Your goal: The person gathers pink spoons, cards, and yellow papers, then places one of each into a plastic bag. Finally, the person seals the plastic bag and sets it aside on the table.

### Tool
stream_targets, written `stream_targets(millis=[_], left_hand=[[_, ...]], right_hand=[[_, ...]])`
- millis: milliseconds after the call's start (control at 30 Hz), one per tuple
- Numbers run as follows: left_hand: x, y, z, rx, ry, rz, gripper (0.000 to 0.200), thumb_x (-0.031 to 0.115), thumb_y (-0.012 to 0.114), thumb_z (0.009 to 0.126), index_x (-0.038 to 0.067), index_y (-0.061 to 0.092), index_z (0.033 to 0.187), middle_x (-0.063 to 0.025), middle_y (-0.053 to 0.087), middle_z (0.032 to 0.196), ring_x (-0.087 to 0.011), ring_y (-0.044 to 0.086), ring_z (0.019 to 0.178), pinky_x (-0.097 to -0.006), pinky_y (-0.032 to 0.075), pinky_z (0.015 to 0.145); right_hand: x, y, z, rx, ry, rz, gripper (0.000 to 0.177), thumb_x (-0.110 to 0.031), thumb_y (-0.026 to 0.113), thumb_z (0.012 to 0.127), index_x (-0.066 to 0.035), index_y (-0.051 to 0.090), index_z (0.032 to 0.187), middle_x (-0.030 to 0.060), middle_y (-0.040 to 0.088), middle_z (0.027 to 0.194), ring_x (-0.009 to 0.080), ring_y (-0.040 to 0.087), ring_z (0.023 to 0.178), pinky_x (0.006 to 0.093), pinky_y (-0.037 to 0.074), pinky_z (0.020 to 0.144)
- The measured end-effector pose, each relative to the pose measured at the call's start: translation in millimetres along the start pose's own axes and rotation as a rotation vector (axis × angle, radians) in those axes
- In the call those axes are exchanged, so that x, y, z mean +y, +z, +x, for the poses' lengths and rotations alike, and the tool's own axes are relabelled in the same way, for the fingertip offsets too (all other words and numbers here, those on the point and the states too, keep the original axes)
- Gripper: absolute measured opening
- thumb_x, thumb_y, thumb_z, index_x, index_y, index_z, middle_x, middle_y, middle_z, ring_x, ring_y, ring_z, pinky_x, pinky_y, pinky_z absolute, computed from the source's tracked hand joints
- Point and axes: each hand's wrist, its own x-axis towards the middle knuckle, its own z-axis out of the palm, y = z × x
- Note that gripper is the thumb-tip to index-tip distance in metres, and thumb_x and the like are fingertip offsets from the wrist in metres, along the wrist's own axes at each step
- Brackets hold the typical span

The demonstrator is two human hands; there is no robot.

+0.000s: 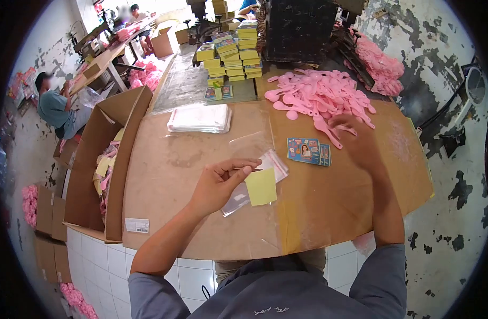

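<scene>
An open cardboard box (103,159) stands left of the table; the left hand (217,183) pinches a clear plastic bag (278,165) with a yellow card (261,187) against it, just above the tabletop; printed cards (307,150) lie just right; the blurred right hand (358,139) touches the pink spoons (318,95), grip unreadable.

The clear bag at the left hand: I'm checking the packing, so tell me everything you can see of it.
The clear bag is small and made of thin, glossy, see-through plastic, flat and slightly crinkled. It lies slantwise, with its lower end resting on the brown cardboard-covered table. The left hand pinches it near its upper edge with thumb and fingertips. A plain yellow card overlaps its middle; whether the card is inside the bag or on top of it cannot be told.
</scene>
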Motion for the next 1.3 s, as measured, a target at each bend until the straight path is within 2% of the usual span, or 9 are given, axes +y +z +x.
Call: stream_targets(millis=[33,100,167,267,467,567,900,1000,1300], left_hand=[[-1,0,-1,0.0,-0.012,-0.019,0.027,0.016,0.064,0.103,-0.002,0.07,0.122,-0.01,0.074,0.118,-0.0129,0.069,0.104,-0.031,0.057,0.09],[-3,0,-1,-0.004,-0.034,-0.059,0.026,0.016,0.064,0.103,-0.001,0.069,0.123,-0.0099,0.075,0.114,-0.0115,0.069,0.102,-0.0286,0.058,0.086],[0,3,-2,0.024,-0.049,-0.066,0.026,0.016,0.064,0.103,-0.001,0.069,0.123,-0.0101,0.075,0.113,-0.012,0.069,0.101,-0.0283,0.058,0.084],[0,4,-2,0.047,-0.055,-0.097,0.027,0.016,0.064,0.103,-0.001,0.069,0.123,-0.0107,0.075,0.111,-0.0129,0.07,0.099,-0.0286,0.059,0.084],[-5,2,0,0.07,-0.016,-0.076,0.028,0.014,0.064,0.103,-0.003,0.068,0.125,-0.0113,0.076,0.11,-0.0135,0.07,0.098,-0.0291,0.059,0.087],[-7,2,0,0.086,0.023,-0.034,0.027,0.012,0.063,0.103,-0.003,0.068,0.125,-0.0104,0.076,0.11,-0.0127,0.07,0.099,-0.0284,0.058,0.088],[-13,-5,1,0.063,0.079,0.005,0.024,0.007,0.064,0.1,-0.004,0.072,0.12,-0.0107,0.075,0.113,-0.0125,0.069,0.1,-0.0274,0.057,0.09],[-8,-8,0,0.025,0.006,-0.232,0.023,0.009,0.063,0.101,-0.004,0.072,0.119,-0.012,0.075,0.113,-0.0134,0.07,0.102,-0.0281,0.057,0.092],[-15,-6,4,0.051,-0.041,-0.06,0.026,0.01,0.06,0.104,-0.004,0.069,0.124,-0.0109,0.074,0.114,-0.013,0.069,0.101,-0.0282,0.057,0.09]], right_hand=[[-19,23,-4,-0.118,0.001,0.104,0.028,-0.013,0.068,0.093,-0.002,0.067,0.12,0.0089,0.071,0.112,0.0189,0.066,0.101,0.0345,0.051,0.091],[-49,56,-9,-0.351,-0.229,0.123,0.035,-0.016,0.07,0.095,-0.002,0.064,0.127,0.0082,0.071,0.11,0.0186,0.066,0.102,0.0349,0.051,0.092],[-61,84,-9,-0.467,-0.163,0.29,0.036,-0.014,0.071,0.095,0.0,0.063,0.126,0.0085,0.071,0.108,0.016,0.066,0.099,0.0325,0.052,0.09],[-57,105,-7,-0.568,0.075,0.673,0.03,-0.012,0.071,0.096,0.002,0.066,0.122,0.0075,0.07,0.107,0.0123,0.066,0.095,0.0292,0.053,0.086],[-48,110,-7,-0.475,0.076,0.723,0.022,-0.009,0.07,0.097,0.003,0.068,0.115,0.0064,0.071,0.104,0.0102,0.066,0.095,0.027,0.054,0.085],[-46,108,-7,-0.483,0.146,0.764,0.018,-0.007,0.069,0.097,0.003,0.07,0.112,0.0062,0.071,0.102,0.0102,0.067,0.096,0.027,0.054,0.085],[-34,106,-5,-0.469,0.056,0.752,0.015,-0.004,0.069,0.096,0.001,0.074,0.108,0.0054,0.072,0.105,0.0114,0.067,0.095,0.0263,0.053,0.084],[-37,100,-4,-0.495,0.061,0.71,0.016,-0.004,0.069,0.096,0.002,0.074,0.109,0.006,0.071,0.106,0.012,0.067,0.096,0.0265,0.053,0.084],[-35,109,-7,-0.491,0.064,0.786,0.017,-0.002,0.073,0.092,0.004,0.071,0.108,0.0059,0.071,0.1,0.0105,0.066,0.095,0.0248,0.053,0.082]])
